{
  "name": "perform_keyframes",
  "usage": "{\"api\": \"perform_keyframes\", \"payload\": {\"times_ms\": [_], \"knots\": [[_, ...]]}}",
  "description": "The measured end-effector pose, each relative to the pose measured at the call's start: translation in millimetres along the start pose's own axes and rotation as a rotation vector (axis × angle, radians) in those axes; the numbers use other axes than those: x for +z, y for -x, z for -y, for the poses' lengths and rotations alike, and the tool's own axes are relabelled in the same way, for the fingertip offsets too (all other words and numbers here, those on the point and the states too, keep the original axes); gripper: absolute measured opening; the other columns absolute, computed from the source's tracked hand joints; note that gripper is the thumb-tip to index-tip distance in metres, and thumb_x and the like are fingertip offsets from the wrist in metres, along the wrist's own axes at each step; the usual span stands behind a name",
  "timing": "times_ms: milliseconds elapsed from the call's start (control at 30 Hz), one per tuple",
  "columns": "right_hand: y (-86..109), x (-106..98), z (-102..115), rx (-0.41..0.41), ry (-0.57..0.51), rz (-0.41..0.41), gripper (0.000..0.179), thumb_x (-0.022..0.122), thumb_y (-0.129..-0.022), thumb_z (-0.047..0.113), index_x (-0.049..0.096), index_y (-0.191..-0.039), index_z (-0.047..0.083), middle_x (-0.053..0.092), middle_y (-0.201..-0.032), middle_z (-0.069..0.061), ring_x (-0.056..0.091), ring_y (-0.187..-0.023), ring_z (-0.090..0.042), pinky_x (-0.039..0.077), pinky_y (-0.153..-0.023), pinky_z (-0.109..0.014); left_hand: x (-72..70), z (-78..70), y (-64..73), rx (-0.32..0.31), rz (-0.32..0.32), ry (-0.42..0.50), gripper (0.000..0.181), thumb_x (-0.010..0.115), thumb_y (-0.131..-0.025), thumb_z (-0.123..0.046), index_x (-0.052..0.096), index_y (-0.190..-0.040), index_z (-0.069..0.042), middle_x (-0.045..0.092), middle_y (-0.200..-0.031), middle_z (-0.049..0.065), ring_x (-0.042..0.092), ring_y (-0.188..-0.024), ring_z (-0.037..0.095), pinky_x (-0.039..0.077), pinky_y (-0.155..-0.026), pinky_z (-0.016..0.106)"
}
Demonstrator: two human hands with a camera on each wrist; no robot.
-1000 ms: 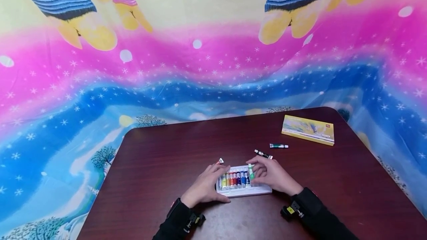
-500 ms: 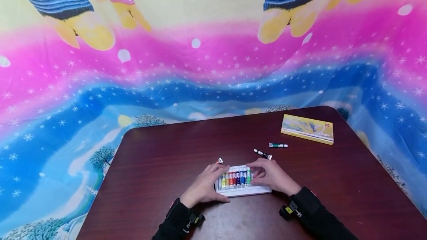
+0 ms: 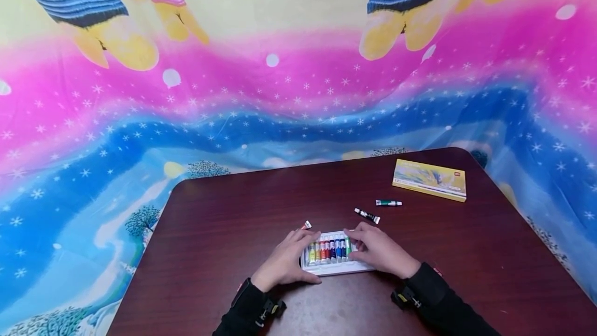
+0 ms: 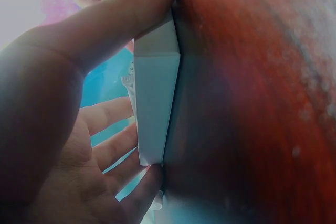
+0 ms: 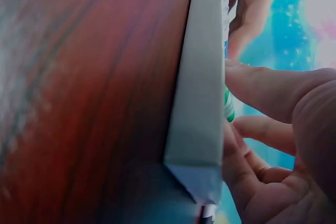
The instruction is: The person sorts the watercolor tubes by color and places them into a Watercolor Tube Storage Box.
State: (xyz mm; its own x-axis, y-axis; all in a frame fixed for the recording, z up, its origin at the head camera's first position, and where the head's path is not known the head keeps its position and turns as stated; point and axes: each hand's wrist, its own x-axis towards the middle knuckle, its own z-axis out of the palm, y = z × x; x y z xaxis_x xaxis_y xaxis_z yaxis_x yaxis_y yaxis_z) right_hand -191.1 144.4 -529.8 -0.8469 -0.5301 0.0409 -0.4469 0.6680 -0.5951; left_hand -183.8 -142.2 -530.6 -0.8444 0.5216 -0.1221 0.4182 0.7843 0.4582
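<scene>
A white tray (image 3: 342, 268) holds a row of several small paint tubes, yellow through red to blue. My left hand (image 3: 285, 262) holds its left end, the thumb on the near wall and the fingers spread toward the far side. At the right of the row lies a light green paint tube (image 3: 347, 248). My right hand (image 3: 384, 252) pinches that tube with thumb and fingers; in the right wrist view its green end (image 5: 229, 106) shows between them. The right end of the tray is partly hidden under this hand.
A black paint tube (image 3: 367, 215) and a dark green paint tube (image 3: 388, 203) lie beyond the right hand. An orange-red tube (image 3: 306, 225) shows behind the left fingers. A flat yellow box (image 3: 430, 180) lies at the back right of the dark wooden table (image 3: 252, 201).
My right hand has lowered the light green tube from a tilted position into the tray beside the blue tubes. The left hand has stayed on the tray.
</scene>
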Motion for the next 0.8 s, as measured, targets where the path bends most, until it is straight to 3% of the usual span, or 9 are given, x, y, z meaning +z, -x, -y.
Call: {"api": "perform_keyframes", "payload": {"times_ms": [233,433,600,800], "knots": [[0.7,5,9,-0.004,0.179,-0.036,0.061,0.081,-0.091,0.029,0.061,-0.143,0.004,0.057,-0.104,0.001,0.046,-0.092,-0.011,0.04,-0.072,-0.023,-0.8,-0.9,0.3,0.017,-0.004,0.011,0.106,0.091,-0.072,-0.056,0.042,-0.16,-0.023,0.047,-0.157,0.003,0.038,-0.15,0.032,0.041,-0.115,0.058],[-1.3,9,16,0.036,0.187,-0.085,0.057,0.083,-0.089,0.028,0.066,-0.138,0.005,0.06,-0.094,0.003,0.047,-0.086,-0.011,0.042,-0.071,-0.027,-1.7,-0.9,0.3,0.023,-0.014,0.001,0.106,0.091,-0.072,-0.056,0.042,-0.16,-0.023,0.048,-0.156,0.002,0.042,-0.146,0.03,0.045,-0.112,0.056],[-4.2,14,21,0.068,0.161,-0.127,0.052,0.084,-0.086,0.021,0.07,-0.133,0.003,0.054,-0.08,0.005,0.043,-0.074,-0.01,0.036,-0.063,-0.025,-2.4,-1.4,0.8,0.021,-0.011,0.004,0.106,0.091,-0.072,-0.056,0.042,-0.16,-0.023,0.047,-0.156,0.002,0.041,-0.147,0.032,0.044,-0.112,0.056],[-0.7,11,20,0.038,0.209,-0.085,0.056,0.082,-0.089,0.021,0.065,-0.139,0.002,0.062,-0.097,-0.003,0.047,-0.084,-0.013,0.042,-0.07,-0.029,-1.6,-1.3,0.8,0.018,-0.009,0.009,0.106,0.091,-0.072,-0.056,0.042,-0.16,-0.023,0.047,-0.157,0.002,0.041,-0.148,0.032,0.044,-0.113,0.057]]}}
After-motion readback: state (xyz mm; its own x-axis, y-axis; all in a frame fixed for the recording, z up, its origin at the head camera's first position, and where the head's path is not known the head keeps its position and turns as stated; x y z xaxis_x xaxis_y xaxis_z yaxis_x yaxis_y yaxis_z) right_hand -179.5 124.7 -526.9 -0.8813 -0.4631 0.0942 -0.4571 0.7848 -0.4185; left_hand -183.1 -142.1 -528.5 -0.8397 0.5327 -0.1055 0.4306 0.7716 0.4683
